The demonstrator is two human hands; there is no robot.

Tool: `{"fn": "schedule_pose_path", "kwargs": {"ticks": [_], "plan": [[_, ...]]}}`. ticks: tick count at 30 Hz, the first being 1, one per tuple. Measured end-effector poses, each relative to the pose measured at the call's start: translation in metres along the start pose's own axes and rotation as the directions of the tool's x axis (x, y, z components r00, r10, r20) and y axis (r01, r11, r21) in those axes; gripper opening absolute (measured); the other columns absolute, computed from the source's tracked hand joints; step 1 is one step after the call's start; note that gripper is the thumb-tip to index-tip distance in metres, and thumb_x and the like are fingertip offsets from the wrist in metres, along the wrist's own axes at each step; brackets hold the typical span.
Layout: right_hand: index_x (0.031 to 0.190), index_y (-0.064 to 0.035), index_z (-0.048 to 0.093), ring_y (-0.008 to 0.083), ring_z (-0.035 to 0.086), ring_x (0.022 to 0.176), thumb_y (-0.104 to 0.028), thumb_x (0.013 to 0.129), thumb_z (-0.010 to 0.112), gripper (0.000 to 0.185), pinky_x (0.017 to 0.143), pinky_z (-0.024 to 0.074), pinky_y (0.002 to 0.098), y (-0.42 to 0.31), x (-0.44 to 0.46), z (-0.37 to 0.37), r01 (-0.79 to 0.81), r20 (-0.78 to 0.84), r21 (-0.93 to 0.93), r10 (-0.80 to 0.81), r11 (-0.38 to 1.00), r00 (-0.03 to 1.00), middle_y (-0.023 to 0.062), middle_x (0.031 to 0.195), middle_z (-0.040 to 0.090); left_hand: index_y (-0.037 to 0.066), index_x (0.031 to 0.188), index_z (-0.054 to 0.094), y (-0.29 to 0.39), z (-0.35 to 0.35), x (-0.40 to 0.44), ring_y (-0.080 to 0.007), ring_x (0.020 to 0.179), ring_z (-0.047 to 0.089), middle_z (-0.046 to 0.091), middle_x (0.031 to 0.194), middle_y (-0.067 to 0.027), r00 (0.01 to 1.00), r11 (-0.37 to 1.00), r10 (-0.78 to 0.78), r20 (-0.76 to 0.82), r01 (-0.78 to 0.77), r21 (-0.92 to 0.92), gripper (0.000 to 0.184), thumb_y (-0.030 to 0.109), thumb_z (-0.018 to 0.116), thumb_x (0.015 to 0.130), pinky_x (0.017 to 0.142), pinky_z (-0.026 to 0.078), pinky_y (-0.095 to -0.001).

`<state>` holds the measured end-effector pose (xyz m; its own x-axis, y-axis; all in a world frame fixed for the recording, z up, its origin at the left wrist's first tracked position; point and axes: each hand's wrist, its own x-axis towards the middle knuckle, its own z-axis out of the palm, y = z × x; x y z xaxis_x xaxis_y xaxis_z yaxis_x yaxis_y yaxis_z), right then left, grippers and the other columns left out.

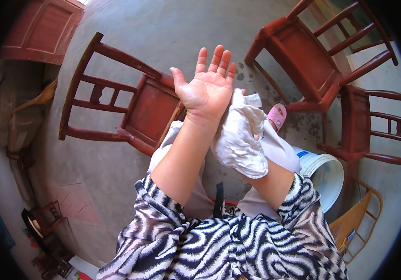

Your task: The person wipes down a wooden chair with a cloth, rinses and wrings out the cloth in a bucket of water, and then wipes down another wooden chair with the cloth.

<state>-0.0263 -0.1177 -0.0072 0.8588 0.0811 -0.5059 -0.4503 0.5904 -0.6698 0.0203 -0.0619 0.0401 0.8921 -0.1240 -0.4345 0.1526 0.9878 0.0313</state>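
Note:
My left hand (207,91) is held out palm up, its fingers stretched and apart, with nothing in it. Beside it, a crumpled white cloth (244,137) covers most of my right hand (244,92). Only small bits of the fingers show past the cloth, which lies close against the edge of my left hand and wrist. Below and behind the left hand stands a dark red wooden chair (151,108). A pink clog (278,116) on my foot shows just right of the cloth.
Two more red wooden chairs (303,60) stand at the right. Near my right knee is a white bucket (333,179), with a bamboo chair (354,217) beside it. Wet spots mark the concrete floor (163,28). A straw broom (46,94) leans at the left.

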Motion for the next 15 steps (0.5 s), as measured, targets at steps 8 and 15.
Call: {"fn": "schedule_pose_path", "kwargs": {"ticks": [8,15], "plan": [[0.096,-0.0063,0.053,0.0149,0.054,0.073,-0.008,0.082,0.057,0.014,0.059,0.0439,0.0261,-0.016,-0.029,-0.011,0.377,0.194,-0.873,-0.489,0.309,0.850,0.0046,0.089,0.054,0.011,0.065,0.042,0.047,-0.017,0.013,-0.0126,0.042,0.022,0.027,0.048,0.0003,0.965,0.968,0.156,-0.213,-0.106,0.229,0.036,0.029,0.030,0.094,0.042,0.020,-0.0264],[0.119,-0.0036,0.047,0.0153,0.054,0.054,0.000,0.067,0.070,0.057,0.050,0.0427,0.0259,-0.029,-0.054,0.016,0.779,0.620,-0.557,-0.479,0.290,0.621,0.0066,0.069,0.055,0.012,0.067,0.039,0.059,-0.017,0.013,-0.0123,0.040,0.021,0.028,0.047,0.0008,0.937,0.938,0.206,-0.283,-0.106,0.331,0.033,0.032,0.035,0.093,0.040,0.016,-0.0279]]}}
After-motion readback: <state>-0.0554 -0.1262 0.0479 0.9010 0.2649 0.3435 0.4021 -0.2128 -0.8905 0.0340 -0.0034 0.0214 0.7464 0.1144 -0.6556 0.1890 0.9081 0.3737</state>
